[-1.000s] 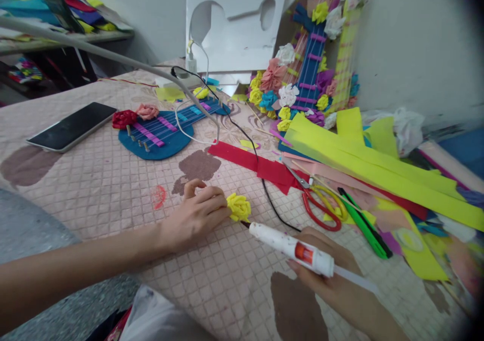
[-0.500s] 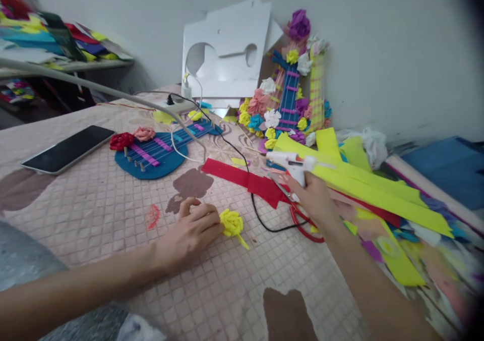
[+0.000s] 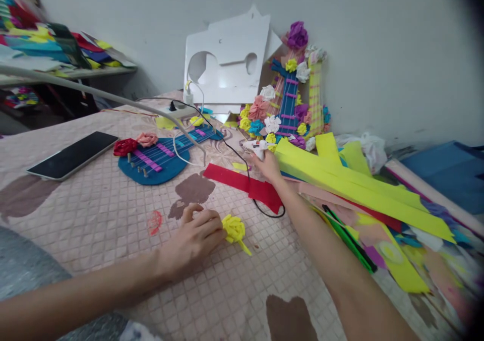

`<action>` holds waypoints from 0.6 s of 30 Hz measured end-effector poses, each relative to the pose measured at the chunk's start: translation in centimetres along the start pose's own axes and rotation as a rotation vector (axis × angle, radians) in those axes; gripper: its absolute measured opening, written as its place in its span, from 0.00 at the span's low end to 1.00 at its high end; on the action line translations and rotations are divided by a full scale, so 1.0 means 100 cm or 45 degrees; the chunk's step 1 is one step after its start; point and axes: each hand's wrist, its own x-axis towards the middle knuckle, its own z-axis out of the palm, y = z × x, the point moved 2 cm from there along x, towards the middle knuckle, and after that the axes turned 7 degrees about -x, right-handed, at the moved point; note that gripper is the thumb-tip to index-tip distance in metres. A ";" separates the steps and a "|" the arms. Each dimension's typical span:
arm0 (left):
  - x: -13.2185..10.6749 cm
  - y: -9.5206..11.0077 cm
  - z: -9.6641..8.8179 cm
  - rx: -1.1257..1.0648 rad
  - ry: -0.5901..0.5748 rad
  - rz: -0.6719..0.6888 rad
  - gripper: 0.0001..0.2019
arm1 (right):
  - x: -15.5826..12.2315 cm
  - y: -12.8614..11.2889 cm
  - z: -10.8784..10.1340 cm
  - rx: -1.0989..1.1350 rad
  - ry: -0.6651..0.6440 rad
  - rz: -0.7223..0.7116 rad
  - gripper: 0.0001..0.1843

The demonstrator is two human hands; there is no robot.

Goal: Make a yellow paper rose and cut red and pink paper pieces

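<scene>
My left hand (image 3: 198,235) rests on the table with its fingers curled against a yellow crepe-paper flower (image 3: 234,228), whose short strip tail points toward me. Farther off, my right hand (image 3: 269,165) is closed around a white glue gun (image 3: 257,147), its nozzle turned left. The gun's black cord (image 3: 236,152) loops over a red paper strip (image 3: 238,180). Left of that lies a blue ukulele-shaped craft (image 3: 155,172) with strings, purple bars, a red flower (image 3: 125,147) and a pink flower (image 3: 147,139). The red-handled scissors are hidden now.
A phone (image 3: 73,155) lies at the left. Yellow paper strips (image 3: 363,182) and scraps cover the right side, with a green-and-black tool (image 3: 350,240) among them. Flower-decked paper guitars (image 3: 289,101) and white cut-out boards (image 3: 227,81) lean against the wall. A white cable (image 3: 113,96) crosses overhead.
My right hand has moved left and away from me with the glue gun, and its arm now covers where the scissors were. My left hand stays at the yellow flower.
</scene>
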 end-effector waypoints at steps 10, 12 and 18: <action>0.001 0.000 -0.001 -0.011 -0.024 0.005 0.11 | -0.007 0.024 0.000 0.140 0.070 -0.048 0.20; 0.001 0.000 0.000 -0.007 -0.008 0.005 0.10 | -0.009 0.027 0.000 0.159 0.088 -0.080 0.20; 0.001 0.000 0.001 0.014 -0.009 -0.004 0.09 | -0.018 0.030 -0.003 0.169 0.113 -0.144 0.19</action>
